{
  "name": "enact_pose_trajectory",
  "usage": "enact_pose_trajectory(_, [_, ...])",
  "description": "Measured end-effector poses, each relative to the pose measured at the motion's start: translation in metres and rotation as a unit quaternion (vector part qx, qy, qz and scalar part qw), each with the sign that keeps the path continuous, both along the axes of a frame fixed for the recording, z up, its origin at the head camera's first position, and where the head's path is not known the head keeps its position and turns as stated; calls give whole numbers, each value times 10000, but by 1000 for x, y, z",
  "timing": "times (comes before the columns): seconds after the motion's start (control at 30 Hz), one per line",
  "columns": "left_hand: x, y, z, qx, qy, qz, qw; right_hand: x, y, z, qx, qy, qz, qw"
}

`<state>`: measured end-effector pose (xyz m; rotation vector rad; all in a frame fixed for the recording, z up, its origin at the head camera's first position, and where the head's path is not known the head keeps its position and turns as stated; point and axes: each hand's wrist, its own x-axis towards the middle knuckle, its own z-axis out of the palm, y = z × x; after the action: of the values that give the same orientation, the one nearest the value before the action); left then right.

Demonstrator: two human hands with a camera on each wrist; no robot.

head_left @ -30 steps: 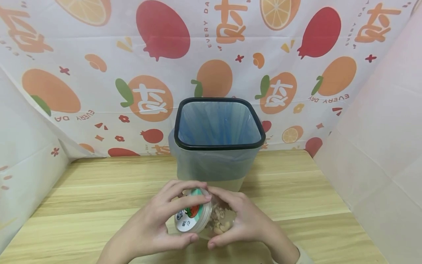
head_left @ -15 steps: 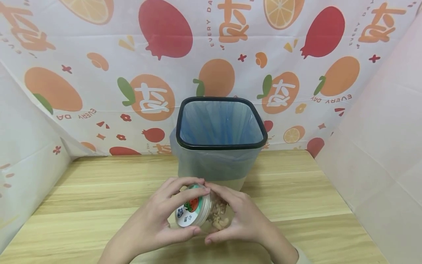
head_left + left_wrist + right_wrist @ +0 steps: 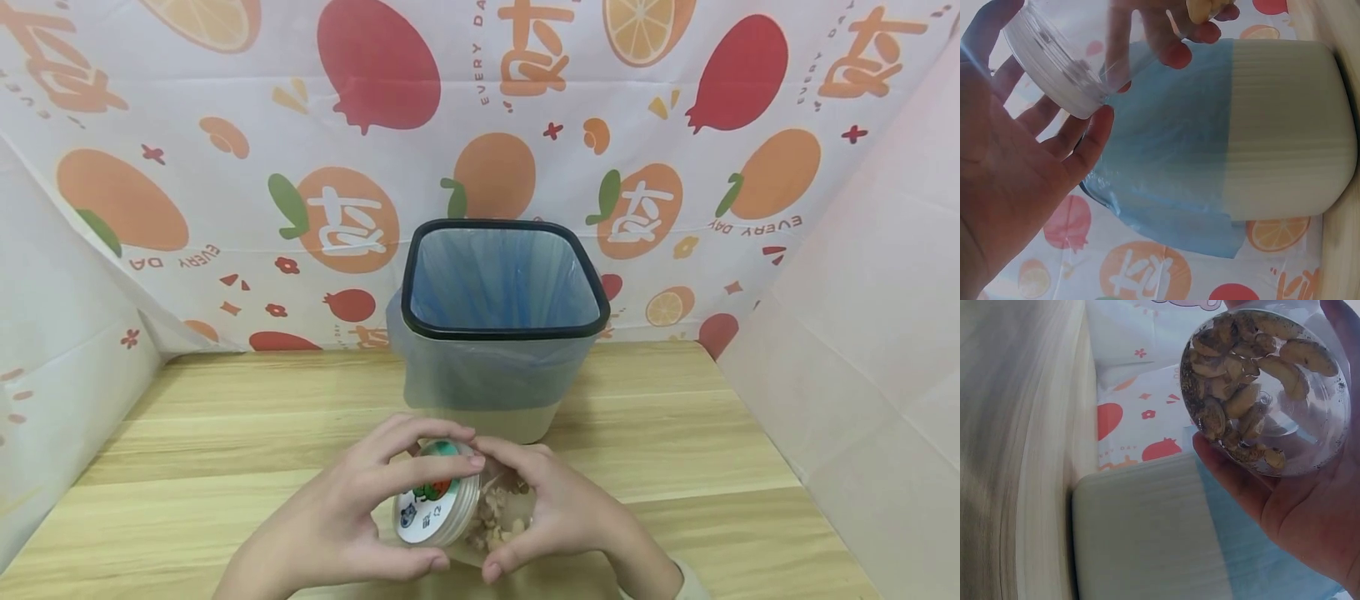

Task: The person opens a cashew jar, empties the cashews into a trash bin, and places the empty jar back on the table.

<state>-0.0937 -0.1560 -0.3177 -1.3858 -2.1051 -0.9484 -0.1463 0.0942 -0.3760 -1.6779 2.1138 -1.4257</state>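
Note:
Both hands hold a clear plastic jar tilted on its side, in the lower middle of the head view. My left hand grips its round lid, which bears a white and green label with a red picture; the lid is on the jar. Around the jar's body, near its base, curl the fingers and thumb of my right hand. Cashew-like nuts show through the jar's bottom in the right wrist view. The left wrist view shows the lid's clear ridged edge against the left fingers.
Behind the hands stands a pale bin with a black rim and a blue bag liner. It rests on a wood-grain table. A fruit-print cloth hangs at the back, with pale sheets on both sides.
The jar and both hands rise slightly, then come down a little nearer the front. The lid's label has turned somewhat. Both hands keep their hold, and the head view shifts slightly.

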Motion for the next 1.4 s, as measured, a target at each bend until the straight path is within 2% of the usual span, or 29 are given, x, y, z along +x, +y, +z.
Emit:
enact_pose_trajectory(0.27, [-1, 0, 0, 72, 18, 78, 9999, 1, -3, 1, -138, 66, -72, 9999])
enact_pose_trajectory(0.4, [-1, 0, -3, 45, -55, 332, 9994, 4, -4, 1, -81, 175, -492, 9986])
enact_pose_trajectory(0.57, [-3, 0, -6, 3, -91, 728, 9973, 8, -6, 3, -14, 624, -1136, 9916])
enact_pose_trajectory(0.77, [-4, -1, -7, -10, -57, 805, 9967, 8, -7, 3, -1, 748, -1268, 9891])
enact_pose_trajectory(0.93, [-3, -1, -4, -64, 6, 657, 9978, 5, -4, 1, 22, 614, -1071, 9923])
enact_pose_trajectory(1.1, [-2, 2, 1, 69, 211, 95, 9997, 1, 0, 0, -21, 261, -369, 9990])
enact_pose_trajectory(1.17, [-2, 3, 3, 135, 259, -68, 9996, -1, 1, 0, -34, 260, -131, 9996])
enact_pose_trajectory(1.27, [-1, 5, 5, 212, 285, -153, 9993, -2, 1, -1, -69, 280, 39, 9996])
enact_pose_trajectory(1.4, [-2, 6, 5, 247, 356, -140, 9990, -2, 0, -1, -150, 359, 38, 9992])
